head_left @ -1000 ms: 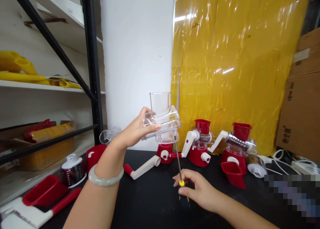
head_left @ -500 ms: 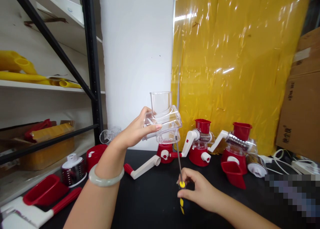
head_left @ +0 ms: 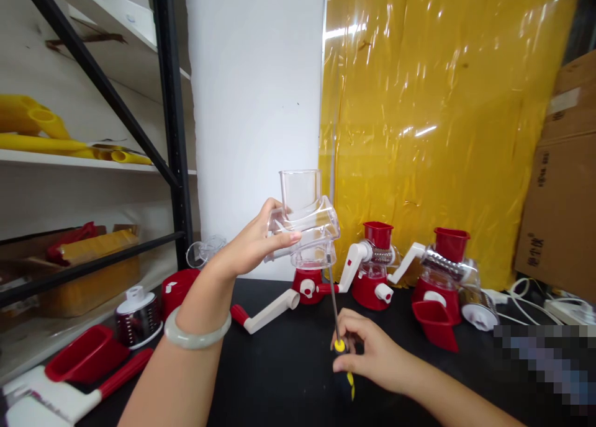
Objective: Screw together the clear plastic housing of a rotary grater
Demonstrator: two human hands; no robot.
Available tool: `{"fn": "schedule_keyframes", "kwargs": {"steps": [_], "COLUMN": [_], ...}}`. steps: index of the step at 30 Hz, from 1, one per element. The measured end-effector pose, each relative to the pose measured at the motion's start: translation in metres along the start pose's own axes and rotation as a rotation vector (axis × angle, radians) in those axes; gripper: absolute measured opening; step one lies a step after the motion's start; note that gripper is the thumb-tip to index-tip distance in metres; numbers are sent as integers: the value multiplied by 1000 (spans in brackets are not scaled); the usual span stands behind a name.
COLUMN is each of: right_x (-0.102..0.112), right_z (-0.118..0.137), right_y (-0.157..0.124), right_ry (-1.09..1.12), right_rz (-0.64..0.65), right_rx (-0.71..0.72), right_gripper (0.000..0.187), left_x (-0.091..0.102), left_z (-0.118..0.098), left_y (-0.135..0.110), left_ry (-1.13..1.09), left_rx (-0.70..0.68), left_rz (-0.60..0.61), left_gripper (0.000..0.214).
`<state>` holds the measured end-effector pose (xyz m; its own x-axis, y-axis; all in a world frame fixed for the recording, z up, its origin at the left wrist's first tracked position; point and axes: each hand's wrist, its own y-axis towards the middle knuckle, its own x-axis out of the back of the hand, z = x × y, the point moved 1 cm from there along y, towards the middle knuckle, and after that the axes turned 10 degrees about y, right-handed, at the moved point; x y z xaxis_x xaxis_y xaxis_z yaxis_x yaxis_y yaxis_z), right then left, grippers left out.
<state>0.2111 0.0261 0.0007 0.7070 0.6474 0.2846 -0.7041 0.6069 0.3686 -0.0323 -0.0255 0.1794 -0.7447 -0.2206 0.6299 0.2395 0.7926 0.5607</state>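
My left hand (head_left: 265,238) grips a clear plastic grater housing (head_left: 305,219), raised above the black table with its square feed chute upward. In my right hand (head_left: 365,349) is a screwdriver (head_left: 334,306) with a yellow and black handle, pinched between thumb and fingers. The shaft points up, and its tip meets the underside of the housing near the round collar; the exact contact spot is hard to make out through the plastic. Behind the housing stands a red base (head_left: 308,284). A white crank with a red knob (head_left: 270,312) lies in front of it.
Two assembled red rotary graters (head_left: 376,265) (head_left: 440,272) stand at the back right, beside a loose drum (head_left: 479,309) and white cables (head_left: 526,296). On the left are another drum (head_left: 137,318), a red hopper (head_left: 86,352) and a shelf rack (head_left: 174,135). Cardboard boxes (head_left: 559,185) stand at right.
The screwdriver handle's lower end has swung slightly right, and my right fingers have shifted round it. My left hand and the clear housing have stayed almost still.
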Motion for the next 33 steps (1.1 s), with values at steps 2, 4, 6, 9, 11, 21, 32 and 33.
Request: {"fn": "schedule_keyframes", "kwargs": {"steps": [2, 4, 6, 9, 11, 21, 32, 33], "right_x": [-1, -3, -5, -7, -7, -3, 10, 11], "right_z": [-3, -6, -9, -12, -13, -9, -14, -15], "right_y": [-1, -1, -2, -2, -1, -2, -1, -1], "right_ry": [16, 53, 100, 106, 37, -152, -168, -170], "right_rz": [-26, -42, -57, -79, -76, -27, -256, -280], "right_rx": [-29, -96, -156, -156, -117, 14, 111, 107], "right_gripper": [47, 52, 56, 50, 40, 18, 38, 40], "left_x": [0, 0, 0, -1, -1, 4, -31, -38], "left_z": [-1, -1, -1, 0, 1, -4, 47, 52], "left_y": [-1, -1, -1, -1, -1, 1, 24, 27], "left_ry": [-11, -27, -41, -39, -31, -122, 42, 96], "left_rx": [-4, -12, -15, -12, -5, -28, 99, 81], "left_rz": [4, 8, 9, -3, -16, -141, -234, -201], "left_gripper": [48, 47, 47, 47, 47, 52, 53, 57]}}
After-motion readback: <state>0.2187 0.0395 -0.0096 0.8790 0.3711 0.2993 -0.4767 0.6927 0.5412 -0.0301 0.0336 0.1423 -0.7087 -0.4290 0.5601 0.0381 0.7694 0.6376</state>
